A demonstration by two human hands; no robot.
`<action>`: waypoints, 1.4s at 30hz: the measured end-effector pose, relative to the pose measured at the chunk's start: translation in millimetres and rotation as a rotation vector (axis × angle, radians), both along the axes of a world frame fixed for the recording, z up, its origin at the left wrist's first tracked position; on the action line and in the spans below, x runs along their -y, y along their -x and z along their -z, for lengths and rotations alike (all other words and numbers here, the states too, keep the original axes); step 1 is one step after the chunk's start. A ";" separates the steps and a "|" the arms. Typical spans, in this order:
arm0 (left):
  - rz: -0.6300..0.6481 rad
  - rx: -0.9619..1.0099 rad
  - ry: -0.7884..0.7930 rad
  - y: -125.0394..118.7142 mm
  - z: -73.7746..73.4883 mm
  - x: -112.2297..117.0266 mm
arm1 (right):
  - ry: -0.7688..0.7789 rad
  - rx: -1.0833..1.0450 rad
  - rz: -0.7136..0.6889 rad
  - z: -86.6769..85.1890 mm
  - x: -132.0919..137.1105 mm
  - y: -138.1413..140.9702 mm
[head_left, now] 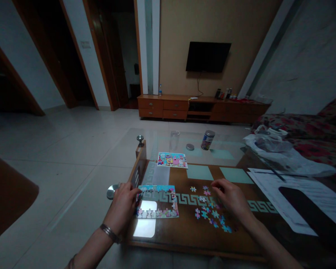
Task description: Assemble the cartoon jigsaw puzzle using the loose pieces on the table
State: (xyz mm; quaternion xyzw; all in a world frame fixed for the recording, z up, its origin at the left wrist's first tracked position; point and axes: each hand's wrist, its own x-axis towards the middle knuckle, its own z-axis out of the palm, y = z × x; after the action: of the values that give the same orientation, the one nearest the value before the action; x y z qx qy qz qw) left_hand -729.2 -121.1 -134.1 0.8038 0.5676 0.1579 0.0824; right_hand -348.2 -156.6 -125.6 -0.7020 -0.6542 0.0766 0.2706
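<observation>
On the glass tabletop lies a partly joined jigsaw puzzle (156, 214), its border assembled around a bare middle. My left hand (124, 201) rests at the puzzle's left edge, index finger stretched onto it; the hand covers part of that side, and its other fingers are partly hidden. To the right is a scattered group of loose puzzle pieces (215, 214). My right hand (231, 195) hovers at their upper right side, thumb and fingertips drawn together in a pinch; whatever is between them is too small to make out. Beyond the puzzle lies a colourful cartoon picture card (172, 160).
Toward the far side of the table (184, 239) stand a clear cup (174, 140), a round metal lid (189, 147) and a printed tin (207, 140). Paper sheets (268, 186), a dark flat object (305, 209) and a plastic bag (280, 153) occupy the right side.
</observation>
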 end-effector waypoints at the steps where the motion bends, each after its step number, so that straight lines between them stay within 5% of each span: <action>1: -0.003 -0.009 0.001 0.2 0.8 -0.1 | 0.005 0.008 0.002 0.0 0.3 -2.6; 13: 0.020 -0.176 0.073 0.9 2.0 -3.5 | 0.232 0.182 0.067 -9.9 22.0 -38.3; 20: 0.017 -0.231 0.053 -1.1 4.0 -3.3 | 0.320 0.215 0.014 -22.8 46.1 -36.3; 27: 0.020 -0.286 0.064 -0.7 8.8 -6.1 | 0.372 0.207 -0.081 -29.7 73.7 -13.8; 34: 0.047 -0.332 0.064 0.3 8.9 -7.2 | 0.370 0.238 -0.258 -27.9 89.6 42.3; 42: 0.063 -0.407 0.064 -0.3 8.5 -9.1 | 0.433 0.485 -0.119 -13.3 95.4 70.7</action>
State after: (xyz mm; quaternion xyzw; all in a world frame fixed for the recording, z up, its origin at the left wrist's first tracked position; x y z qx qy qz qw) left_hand -729.0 -112.0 -142.6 0.8335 0.5518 -0.0286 -0.0039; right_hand -418.9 -251.9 -112.3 -0.7016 -0.7080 0.0605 -0.0536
